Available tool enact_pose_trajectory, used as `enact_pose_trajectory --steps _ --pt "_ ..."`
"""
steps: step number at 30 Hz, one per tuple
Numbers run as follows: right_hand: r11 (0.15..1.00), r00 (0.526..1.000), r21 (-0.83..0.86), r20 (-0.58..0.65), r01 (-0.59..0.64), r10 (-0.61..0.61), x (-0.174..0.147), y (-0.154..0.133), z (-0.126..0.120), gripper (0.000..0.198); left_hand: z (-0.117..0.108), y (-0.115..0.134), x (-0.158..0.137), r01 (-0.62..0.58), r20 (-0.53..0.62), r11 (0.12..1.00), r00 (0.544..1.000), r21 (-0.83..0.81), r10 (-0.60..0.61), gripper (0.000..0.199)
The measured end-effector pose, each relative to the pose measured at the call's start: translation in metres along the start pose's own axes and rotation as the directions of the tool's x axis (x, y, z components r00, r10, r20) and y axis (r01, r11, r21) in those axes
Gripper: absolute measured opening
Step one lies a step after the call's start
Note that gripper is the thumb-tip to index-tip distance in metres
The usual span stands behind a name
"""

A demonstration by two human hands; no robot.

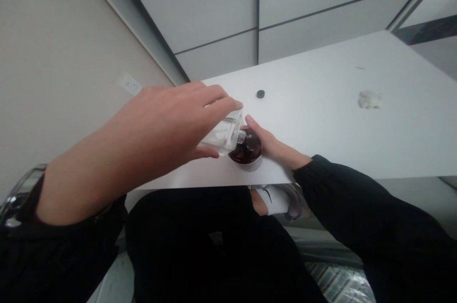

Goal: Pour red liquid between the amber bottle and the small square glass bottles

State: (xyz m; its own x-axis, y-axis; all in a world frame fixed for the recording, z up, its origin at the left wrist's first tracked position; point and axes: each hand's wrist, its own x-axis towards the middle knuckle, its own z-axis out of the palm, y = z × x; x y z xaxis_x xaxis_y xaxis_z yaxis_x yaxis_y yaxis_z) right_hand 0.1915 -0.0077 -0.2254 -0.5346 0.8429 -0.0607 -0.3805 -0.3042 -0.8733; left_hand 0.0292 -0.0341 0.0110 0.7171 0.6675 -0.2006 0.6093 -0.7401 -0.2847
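Observation:
My left hand (185, 119), at the centre-left, is wrapped round a clear, squarish bottle (225, 135). The bottle is tipped on its side with its threaded, uncapped neck pointing right. That neck is at the top of a dark brown rounded bottle (250, 146) with a pale label low on its side. Whether the two touch, I cannot tell. My right hand (268, 143) grips the brown bottle from the right, thumb towards its far side; the other fingers are mostly hidden. The brown bottle is upright near the front edge of the white table (314, 117).
A small black cap (261, 94) lies on the table beyond the bottles. Farther right are a clear crumpled item (370, 99) and a tiny thin piece (359, 67). Behind the table stand white panelled doors (217, 7); a wall with a socket (131, 84) is at left.

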Motion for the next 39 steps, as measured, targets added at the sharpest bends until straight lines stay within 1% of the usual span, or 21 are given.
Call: enact_pose_trajectory --steps 5,8,12,18,22,24,28,31,33,36,39 --pt "1.000 1.000 0.009 -0.016 -0.002 0.002 0.000 0.000 0.000 0.075 -0.002 -0.001 -0.002 -0.036 -0.006 0.999 0.999 0.032 0.037 0.052" --pt "0.999 1.000 0.042 -0.015 0.007 -0.007 0.001 0.003 -0.001 0.073 0.000 -0.003 0.000 -0.025 -0.004 1.000 1.000 -0.002 0.025 0.050" --pt "0.996 0.999 0.091 -0.030 -0.008 0.011 0.001 0.005 -0.001 0.071 0.000 -0.003 0.002 -0.010 0.008 0.998 1.000 -0.054 0.011 0.047" --pt "0.998 0.999 0.064 -0.041 0.010 -0.007 0.001 0.004 -0.001 0.071 -0.003 -0.001 0.002 -0.007 0.038 0.999 0.999 -0.050 0.008 0.048" --pt "1.000 0.999 0.029 -0.045 0.000 0.001 0.002 0.004 -0.002 0.074 -0.002 -0.001 0.000 -0.044 0.024 0.999 0.999 -0.017 0.044 0.050" --pt "1.000 0.998 0.021 -0.059 -0.008 0.009 0.002 0.004 -0.002 0.075 -0.001 -0.002 0.000 -0.040 0.009 0.999 0.999 -0.015 0.040 0.049" --pt "0.999 0.998 0.054 -0.055 0.002 0.001 0.003 0.006 -0.003 0.074 0.001 -0.005 0.002 -0.041 -0.013 0.998 0.999 -0.039 0.041 0.045" --pt "0.997 0.999 0.076 -0.046 -0.014 0.018 0.003 0.008 -0.004 0.073 0.001 -0.005 0.004 -0.051 -0.020 0.998 0.999 -0.032 0.050 0.045" --pt "0.996 0.998 0.086 -0.058 -0.027 0.032 0.003 0.009 -0.005 0.074 -0.001 -0.002 0.006 -0.040 0.010 0.999 0.999 -0.007 0.040 0.048" --pt "0.997 0.998 0.073 -0.067 -0.007 0.012 0.003 0.011 -0.006 0.075 -0.005 0.004 0.008 -0.008 0.082 0.999 0.997 0.054 0.003 0.055" --pt "0.999 0.998 0.046 -0.068 0.000 0.003 0.003 0.011 -0.007 0.075 -0.008 0.006 0.008 -0.009 0.097 0.997 0.995 0.081 0.001 0.057"
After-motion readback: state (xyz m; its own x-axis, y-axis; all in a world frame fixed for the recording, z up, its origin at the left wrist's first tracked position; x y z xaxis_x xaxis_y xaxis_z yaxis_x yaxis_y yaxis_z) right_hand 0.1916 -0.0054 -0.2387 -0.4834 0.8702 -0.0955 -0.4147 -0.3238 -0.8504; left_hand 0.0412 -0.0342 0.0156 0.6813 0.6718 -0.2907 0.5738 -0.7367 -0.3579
